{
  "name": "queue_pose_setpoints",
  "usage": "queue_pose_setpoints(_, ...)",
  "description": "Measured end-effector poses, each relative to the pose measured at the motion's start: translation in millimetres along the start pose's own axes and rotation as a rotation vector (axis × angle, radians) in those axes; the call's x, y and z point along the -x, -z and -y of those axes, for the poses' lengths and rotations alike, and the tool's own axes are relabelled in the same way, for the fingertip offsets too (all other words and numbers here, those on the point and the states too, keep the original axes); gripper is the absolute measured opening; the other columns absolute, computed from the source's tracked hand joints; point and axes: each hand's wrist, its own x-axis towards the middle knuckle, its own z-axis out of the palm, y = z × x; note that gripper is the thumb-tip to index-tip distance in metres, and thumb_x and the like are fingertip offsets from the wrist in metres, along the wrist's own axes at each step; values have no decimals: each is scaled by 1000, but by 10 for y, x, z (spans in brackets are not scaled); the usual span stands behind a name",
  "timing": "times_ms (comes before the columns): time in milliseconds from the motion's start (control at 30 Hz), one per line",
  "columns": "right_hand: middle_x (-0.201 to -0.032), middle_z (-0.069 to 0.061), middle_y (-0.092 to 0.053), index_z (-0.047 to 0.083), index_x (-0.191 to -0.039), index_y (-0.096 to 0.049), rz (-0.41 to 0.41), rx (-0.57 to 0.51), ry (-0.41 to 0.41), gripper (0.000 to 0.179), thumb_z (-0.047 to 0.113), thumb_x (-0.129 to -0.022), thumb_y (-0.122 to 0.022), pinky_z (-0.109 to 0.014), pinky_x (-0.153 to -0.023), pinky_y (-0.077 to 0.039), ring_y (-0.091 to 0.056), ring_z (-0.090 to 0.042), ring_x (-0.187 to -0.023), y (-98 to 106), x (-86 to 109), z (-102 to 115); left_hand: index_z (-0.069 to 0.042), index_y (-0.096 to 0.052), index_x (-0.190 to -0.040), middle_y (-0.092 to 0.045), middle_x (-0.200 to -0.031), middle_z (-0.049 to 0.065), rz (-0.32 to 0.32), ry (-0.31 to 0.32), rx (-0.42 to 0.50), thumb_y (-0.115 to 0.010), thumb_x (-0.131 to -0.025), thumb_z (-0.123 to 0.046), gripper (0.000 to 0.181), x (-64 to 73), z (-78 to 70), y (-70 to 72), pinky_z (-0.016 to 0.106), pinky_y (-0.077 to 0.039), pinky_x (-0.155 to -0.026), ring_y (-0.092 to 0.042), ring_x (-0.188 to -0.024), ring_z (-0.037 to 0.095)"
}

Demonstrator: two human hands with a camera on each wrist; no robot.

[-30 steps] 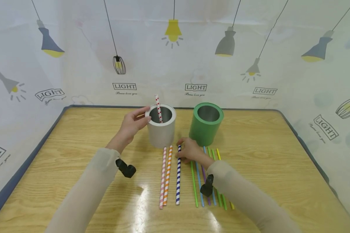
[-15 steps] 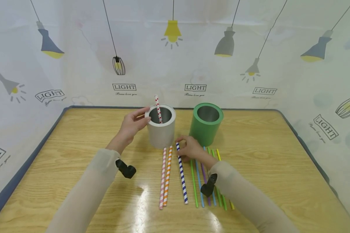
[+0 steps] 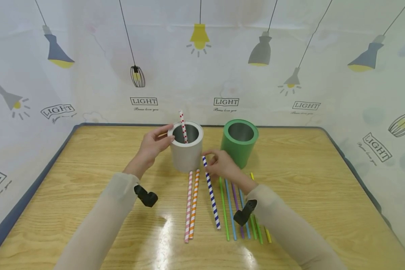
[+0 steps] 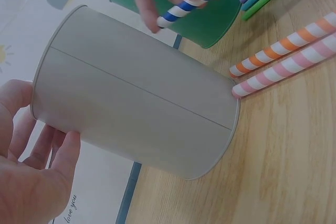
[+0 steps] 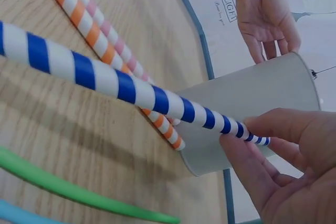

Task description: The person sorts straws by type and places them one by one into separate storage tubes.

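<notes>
My left hand point(image 3: 152, 146) grips the rim of a light grey can point(image 3: 187, 157), thumb and fingers at its left side. A white straw with red dots point(image 3: 183, 123) leans inside that can. Between thumb and fingers, my right hand point(image 3: 222, 165) pinches a blue-and-white striped straw point(image 3: 211, 195) near its far end. In the right wrist view the striped straw point(image 5: 142, 93) slants up above the wood, its far end overlapping the can's side. A green can point(image 3: 240, 148) stands just behind the right hand.
A pink striped straw point(image 3: 188, 210) and an orange striped one point(image 3: 194, 206) lie in front of the grey can. Several thin straws, among them a green one point(image 3: 224, 212) and a yellow one point(image 3: 268, 235), lie under the right forearm. A lamp-printed backdrop point(image 3: 175, 82) encloses the table.
The right hand has raised the blue striped straw off the table and moved it slightly away from me; its near end swung right. The left hand and grey can stay put.
</notes>
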Motion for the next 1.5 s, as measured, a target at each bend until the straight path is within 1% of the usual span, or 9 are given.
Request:
queue_pose_setpoints(167,-80,-14,-57,9,-122,-55,-27,-26,62,46,-4,-79,-67,-45,-64,-56,-60,-28,-68,60,-2,83,-8,-43,-137,-39,-139,10,4,2,0,-58,-90,-11,49,0,-5,-3,33,-41,-98,-41,-124,24)
queue_pose_setpoints(267,-81,-15,-57,8,-122,-55,-30,-52,103,46,-4,-80,-66,-47,-65,-56,-61,-29,-70,114,-6,131,-8,-43,-137,-39,-139,11,-1,2,4,-58,-90,-10,49,0,0,-4,32,-42,-98,-41,-124,24)
queue_pose_setpoints(400,-81,-16,-58,6,-123,-54,-35,-63,158,45,-4,-80,-66,-46,-64,-56,-60,-26,-70,183,-7,190,-8,-43,-136,-39,-139,12,-5,-1,9,-58,-90,-9,49,0,4,-8,31,-43,-96,-42,-124,24)
queue_pose_setpoints(600,-81,-15,-57,6,-122,-54,-46,-71,177,45,-6,-80,-65,-41,-63,-57,-60,-22,-69,259,-9,294,-7,-42,-137,-39,-139,12,-2,-12,12,-57,-90,-9,49,4,6,-4,31,-42,-97,-41,-124,25)
queue_pose_setpoints(800,-79,-15,-57,5,-122,-55,-41,-74,200,44,-7,-80,-64,-40,-62,-57,-60,-22,-67,312,-22,379,-8,-43,-137,-39,-139,12,1,-8,11,-57,-90,-10,49,-2,17,1,32,-42,-98,-41,-124,25)
queue_pose_setpoints(1033,-82,-16,-57,4,-123,-53,-29,-70,259,45,-6,-80,-64,-46,-66,-56,-61,-26,-70,369,-67,488,-7,-43,-137,-39,-139,11,-2,-5,7,-58,-90,-9,49,7,-4,-8,31,-43,-96,-42,-124,25)
queue_pose_setpoints(1200,-84,-16,-57,4,-125,-51,-11,-54,284,47,-4,-81,-65,-41,-64,-57,-61,-25,-72,401,-106,578,-6,-44,-136,-39,-138,12,-3,-6,12,-58,-90,-7,48,3,-7,-14,31,-43,-96,-42,-123,25)
queue_pose_setpoints(1400,-85,-17,-57,7,-126,-51,16,-37,338,47,-2,-82,-65,-42,-65,-57,-60,-27,-73,445,-158,716,-7,-44,-136,-39,-139,11,-11,0,8,-58,-90,-8,48,3,-5,-11,32,-43,-96,-42,-123,25)
queue_pose_setpoints(1500,-86,-16,-57,10,-126,-51,16,-25,349,46,-1,-83,-64,-41,-65,-57,-61,-27,-74,466,-188,787,-8,-44,-136,-39,-138,10,-17,3,7,-58,-90,-8,48,5,-5,-12,32,-43,-96,-42,-123,25)
